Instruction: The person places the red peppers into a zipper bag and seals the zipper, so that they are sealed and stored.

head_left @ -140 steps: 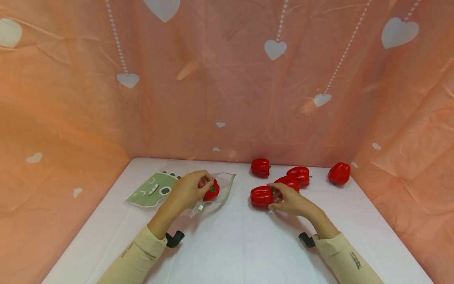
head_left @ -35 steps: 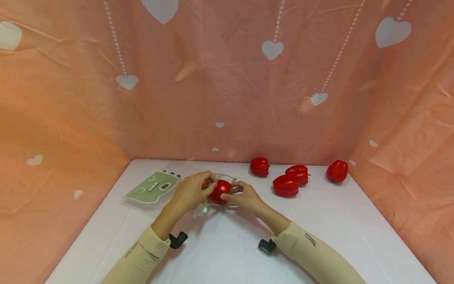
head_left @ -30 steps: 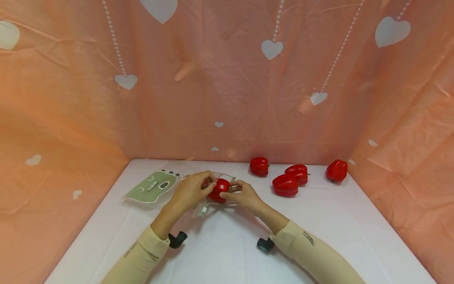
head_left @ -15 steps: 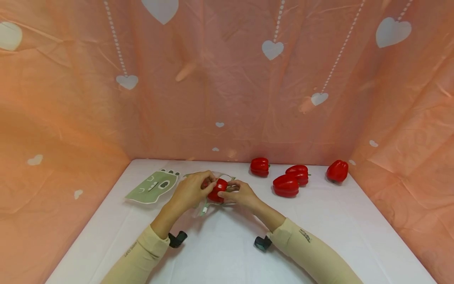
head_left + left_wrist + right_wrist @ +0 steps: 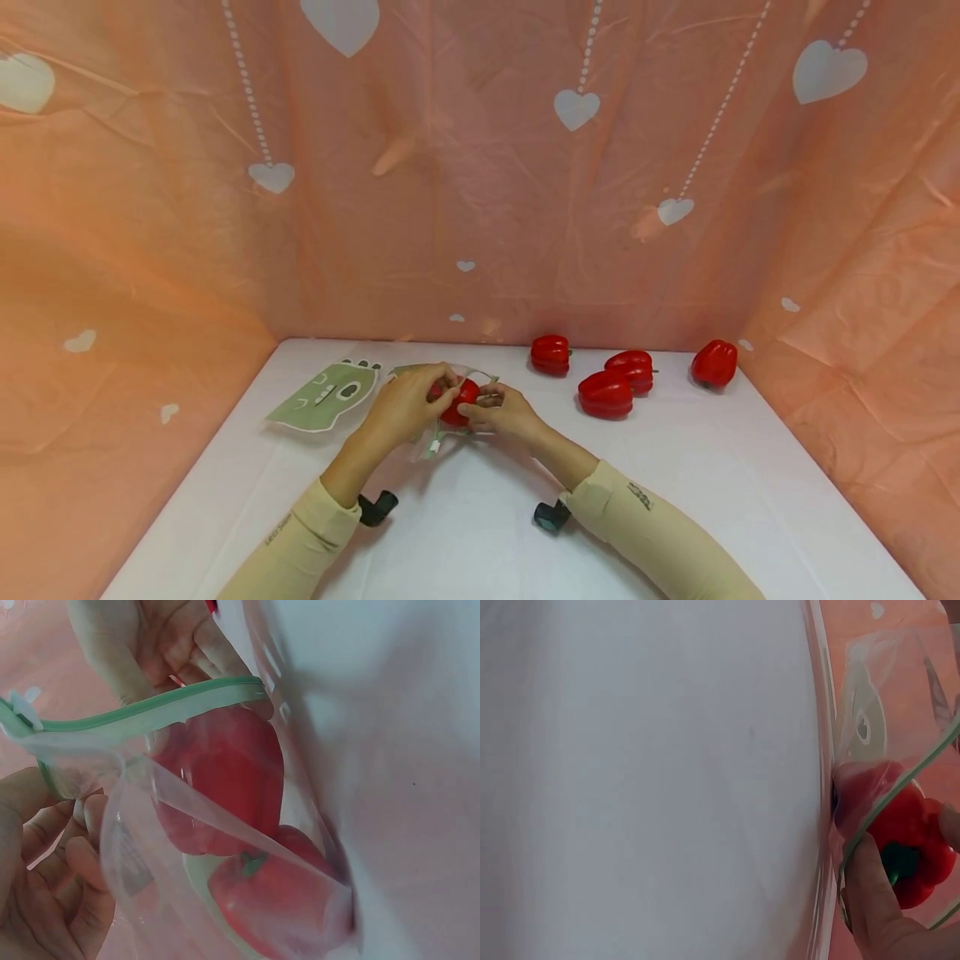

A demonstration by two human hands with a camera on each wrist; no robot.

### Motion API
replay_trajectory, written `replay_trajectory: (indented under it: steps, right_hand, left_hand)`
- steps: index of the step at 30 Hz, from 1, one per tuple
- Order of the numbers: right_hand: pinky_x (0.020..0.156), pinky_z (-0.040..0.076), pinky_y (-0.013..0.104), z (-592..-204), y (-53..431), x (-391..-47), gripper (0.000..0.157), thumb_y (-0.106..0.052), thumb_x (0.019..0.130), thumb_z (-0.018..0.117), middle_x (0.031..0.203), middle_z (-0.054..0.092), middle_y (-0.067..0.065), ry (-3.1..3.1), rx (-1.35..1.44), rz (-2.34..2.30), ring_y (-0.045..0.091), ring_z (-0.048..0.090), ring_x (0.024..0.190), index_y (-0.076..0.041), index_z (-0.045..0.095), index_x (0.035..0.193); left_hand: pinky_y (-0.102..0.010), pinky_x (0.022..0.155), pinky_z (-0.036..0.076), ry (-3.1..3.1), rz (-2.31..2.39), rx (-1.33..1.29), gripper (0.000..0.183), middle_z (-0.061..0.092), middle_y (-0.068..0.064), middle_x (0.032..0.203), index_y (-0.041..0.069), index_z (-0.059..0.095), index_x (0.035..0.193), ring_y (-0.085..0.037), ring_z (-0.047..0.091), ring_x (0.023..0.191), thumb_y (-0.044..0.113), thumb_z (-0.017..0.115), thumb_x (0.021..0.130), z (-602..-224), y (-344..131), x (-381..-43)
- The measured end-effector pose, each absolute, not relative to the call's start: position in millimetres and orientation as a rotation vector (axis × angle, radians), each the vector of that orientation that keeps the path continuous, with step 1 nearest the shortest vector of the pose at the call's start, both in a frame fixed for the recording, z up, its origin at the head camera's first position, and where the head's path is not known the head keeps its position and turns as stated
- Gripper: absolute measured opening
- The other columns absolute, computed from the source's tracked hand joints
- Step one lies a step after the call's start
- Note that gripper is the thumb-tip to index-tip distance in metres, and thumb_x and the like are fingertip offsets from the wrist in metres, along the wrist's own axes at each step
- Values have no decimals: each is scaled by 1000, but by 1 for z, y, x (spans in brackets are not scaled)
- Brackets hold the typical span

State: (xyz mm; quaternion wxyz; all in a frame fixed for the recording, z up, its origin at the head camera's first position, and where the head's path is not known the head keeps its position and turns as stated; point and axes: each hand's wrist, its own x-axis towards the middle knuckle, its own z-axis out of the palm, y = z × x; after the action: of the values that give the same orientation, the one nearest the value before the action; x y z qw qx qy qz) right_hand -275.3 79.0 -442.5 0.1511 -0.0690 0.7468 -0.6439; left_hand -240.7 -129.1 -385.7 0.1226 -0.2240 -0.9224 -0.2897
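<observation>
In the left wrist view, a clear zip bag (image 5: 142,716) with a green closure strip gapes open. My left hand (image 5: 405,402) pinches its rim. A red bell pepper (image 5: 458,403) is partly inside the bag mouth, and my right hand (image 5: 513,414) holds it between thumb and fingers. The right wrist view shows its green stem (image 5: 900,860) facing my right fingers (image 5: 871,881). Deeper in the bag lies another red bell pepper (image 5: 274,900), seen through the plastic.
Another bag, printed with a green cartoon face (image 5: 322,398), lies flat at left. Two bell peppers (image 5: 604,395) touch at right; one pepper (image 5: 550,355) stands by the back edge, another (image 5: 714,364) at far right. Heart-printed cloth (image 5: 480,208) surrounds the white table (image 5: 480,533).
My right hand took a pepper from the group at right and brought it left to the bag mouth. Over the last second the pepper moved slightly further in. My left hand stayed on the rim.
</observation>
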Motion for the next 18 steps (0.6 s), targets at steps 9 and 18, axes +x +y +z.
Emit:
replay_trajectory:
  steps: [9,18]
  right_hand:
    - [104,56,39,-443,79,-275,65,-23,100,77,145,62,27,2139,-196,-1852,33,72,120,8,47,150]
    - [105,55,39,-441,82,-271,59,-13,101,73,143,64,27,2123,-319,-1773,33,68,126,10,49,150]
  left_hand:
    - [-32,59,47,-2715,-851,-619,8,71,10,84,18,72,103,-7,56,64,24,77,101,-384,-129,-241]
    - [-29,56,45,-2751,-806,-610,6,66,9,80,19,72,103,-8,55,65,22,77,100,-384,-132,-240]
